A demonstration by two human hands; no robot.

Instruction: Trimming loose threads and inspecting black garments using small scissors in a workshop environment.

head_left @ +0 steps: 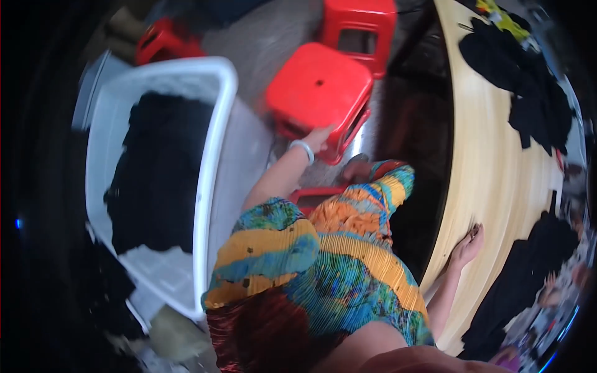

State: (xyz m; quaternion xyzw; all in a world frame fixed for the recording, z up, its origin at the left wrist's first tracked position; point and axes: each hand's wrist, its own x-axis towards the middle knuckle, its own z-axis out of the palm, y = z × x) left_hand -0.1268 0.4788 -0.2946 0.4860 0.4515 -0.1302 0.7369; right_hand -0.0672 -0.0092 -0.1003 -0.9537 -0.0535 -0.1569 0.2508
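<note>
My left hand [319, 139], with a pale bangle [304, 151] at the wrist, is at the near edge of a red plastic stool [317, 87]. Its fingers close over the rim of the seat, though they are slightly blurred. The stool stands upright on the floor, with a small hole in the middle of its seat. On the right, my right hand [467, 247] rests on the light wooden table [482, 180] near its edge, fingers stretched forward and holding nothing that I can see.
To the left stands a white plastic bin [208, 168] with black cloth [158, 174] inside. Another red stool [360, 31] is behind the first, and a red plastic piece [165, 42] lies beyond the bin. Black garments [516, 280] lie along the table's far side.
</note>
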